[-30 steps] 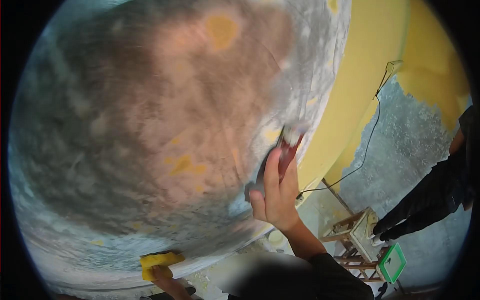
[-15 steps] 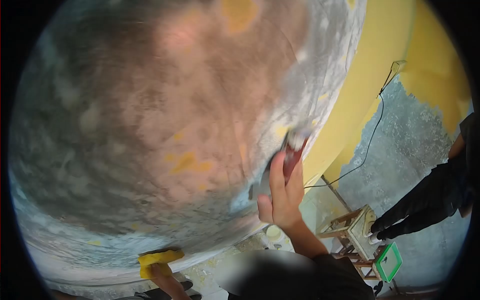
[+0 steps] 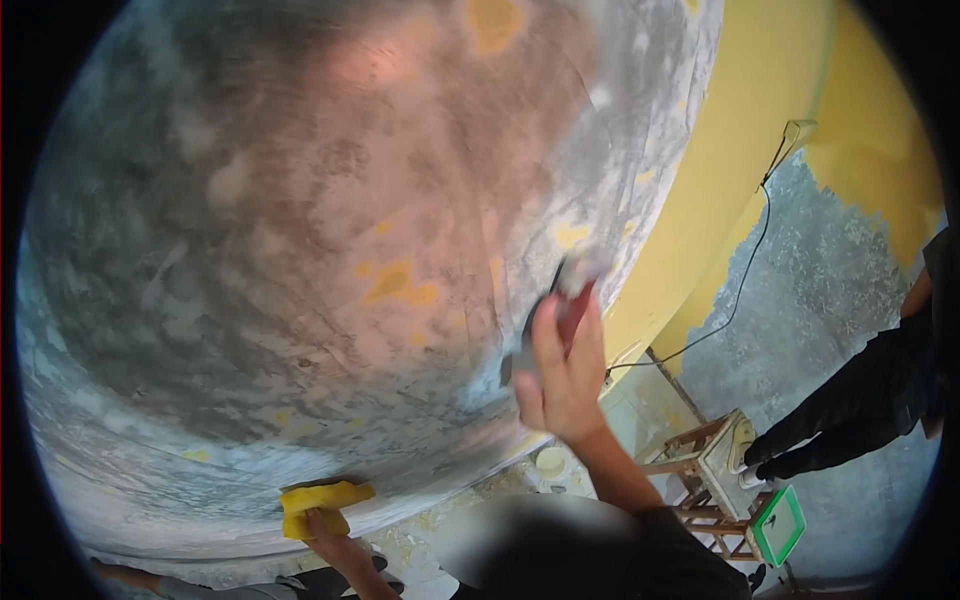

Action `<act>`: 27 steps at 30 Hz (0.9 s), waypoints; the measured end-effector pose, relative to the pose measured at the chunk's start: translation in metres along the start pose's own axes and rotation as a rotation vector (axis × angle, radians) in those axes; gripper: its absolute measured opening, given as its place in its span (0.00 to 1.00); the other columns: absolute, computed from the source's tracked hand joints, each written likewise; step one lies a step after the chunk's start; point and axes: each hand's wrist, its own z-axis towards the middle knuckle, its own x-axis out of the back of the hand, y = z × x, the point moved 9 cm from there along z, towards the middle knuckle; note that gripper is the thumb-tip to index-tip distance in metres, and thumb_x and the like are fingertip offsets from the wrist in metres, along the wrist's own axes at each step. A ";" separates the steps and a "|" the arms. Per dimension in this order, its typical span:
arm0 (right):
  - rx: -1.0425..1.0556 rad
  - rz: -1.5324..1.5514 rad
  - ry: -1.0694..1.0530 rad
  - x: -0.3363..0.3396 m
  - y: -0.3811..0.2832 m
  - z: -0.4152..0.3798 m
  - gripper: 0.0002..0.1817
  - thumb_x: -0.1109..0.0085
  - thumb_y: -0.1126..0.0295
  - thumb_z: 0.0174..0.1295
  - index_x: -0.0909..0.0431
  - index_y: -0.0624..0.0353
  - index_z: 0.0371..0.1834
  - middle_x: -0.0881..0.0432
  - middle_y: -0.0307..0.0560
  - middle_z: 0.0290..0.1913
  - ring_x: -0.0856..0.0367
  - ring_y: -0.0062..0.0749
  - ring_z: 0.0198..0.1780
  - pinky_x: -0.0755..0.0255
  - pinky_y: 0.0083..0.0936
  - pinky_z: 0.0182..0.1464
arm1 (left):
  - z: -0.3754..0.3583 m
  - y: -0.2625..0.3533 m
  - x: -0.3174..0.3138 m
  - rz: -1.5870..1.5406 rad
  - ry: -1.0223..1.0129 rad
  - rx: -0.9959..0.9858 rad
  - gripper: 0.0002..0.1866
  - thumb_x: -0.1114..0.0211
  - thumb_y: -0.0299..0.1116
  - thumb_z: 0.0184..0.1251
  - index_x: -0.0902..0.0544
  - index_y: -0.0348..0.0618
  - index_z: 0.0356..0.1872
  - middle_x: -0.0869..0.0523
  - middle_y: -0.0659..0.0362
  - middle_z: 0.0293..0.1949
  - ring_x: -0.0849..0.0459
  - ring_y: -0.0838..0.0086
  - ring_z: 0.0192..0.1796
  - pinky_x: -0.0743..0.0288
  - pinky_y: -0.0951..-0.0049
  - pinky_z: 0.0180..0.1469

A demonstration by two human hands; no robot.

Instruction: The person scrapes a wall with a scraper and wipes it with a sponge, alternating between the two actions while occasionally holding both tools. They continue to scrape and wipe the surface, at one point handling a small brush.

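My right hand [image 3: 565, 375] is wrapped round a red-handled flat tool [image 3: 575, 312], its dark plate facing the mottled wall [image 3: 400, 180]. Motion smears the far end of the tool, and part of its plate is hidden behind my fingers. Lower left, my left hand [image 3: 322, 528] grips a yellow sponge [image 3: 325, 495] against the lower part of the same curved, patchy grey and white surface. Small yellow patches [image 3: 395, 283] show on the wall between the two hands.
A yellow band [image 3: 690, 240] edges the wall on the right, with a black cable [image 3: 742, 290] hanging beyond. A person in dark trousers [image 3: 850, 405] stands on a wooden stool [image 3: 725, 465]. Near it are a green-rimmed tray [image 3: 780, 525] and a pale container [image 3: 550, 462].
The view has shifted a little, so the wall patches sit higher and further right. My right hand and its tool have slid slightly down and left along the wall; the sponge stays pressed there.
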 end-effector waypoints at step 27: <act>0.024 0.008 -0.019 -0.001 0.016 -0.005 0.31 0.57 0.55 0.69 0.31 0.68 0.66 0.34 0.74 0.65 0.36 0.64 0.68 0.48 0.60 0.68 | -0.002 0.005 -0.013 -0.098 -0.028 0.027 0.26 0.45 0.39 0.72 0.35 0.36 0.65 0.28 0.53 0.58 0.27 0.67 0.60 0.35 0.67 0.64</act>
